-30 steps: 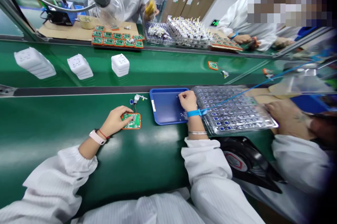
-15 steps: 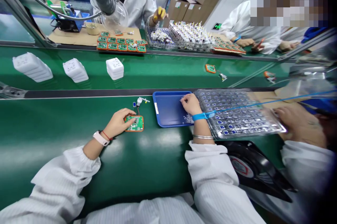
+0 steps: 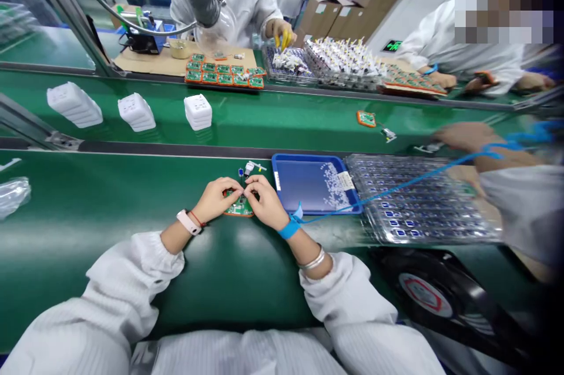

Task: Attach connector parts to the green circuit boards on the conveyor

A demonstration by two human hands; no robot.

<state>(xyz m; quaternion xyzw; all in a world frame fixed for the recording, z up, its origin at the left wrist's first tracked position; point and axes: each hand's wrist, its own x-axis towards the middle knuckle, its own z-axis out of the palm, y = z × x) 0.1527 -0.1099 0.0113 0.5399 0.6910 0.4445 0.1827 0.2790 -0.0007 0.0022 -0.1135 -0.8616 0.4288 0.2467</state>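
Note:
A green circuit board (image 3: 240, 208) with an orange rim lies on the green bench in front of me. My left hand (image 3: 219, 197) is over its left side, thumb and forefinger pinched together. From the right, my right hand (image 3: 265, 201) meets it, also in a pinch, above the board's upper edge. Whatever sits between the fingertips is too small to make out. Just beyond the hands lie a white connector piece (image 3: 249, 168) and a small blue part (image 3: 241, 173) at the board's leads. A blue tray (image 3: 299, 184) with many tiny whitish pieces (image 3: 333, 184) stands right of my right hand.
Right of the tray is a clear blister tray (image 3: 423, 198) of small blue parts; a neighbour's blurred hand (image 3: 467, 137) is beyond it. A black fan (image 3: 427, 293) stands at lower right. White housings (image 3: 198, 111) and another board (image 3: 366, 119) lie on the strip ahead. A blue wrist cord (image 3: 396, 187) crosses the trays.
My right hand has moved left from the blue tray to the circuit board. My left hand's fingers now pinch by the board's upper edge. The neighbour's hand has left the blister tray's edge.

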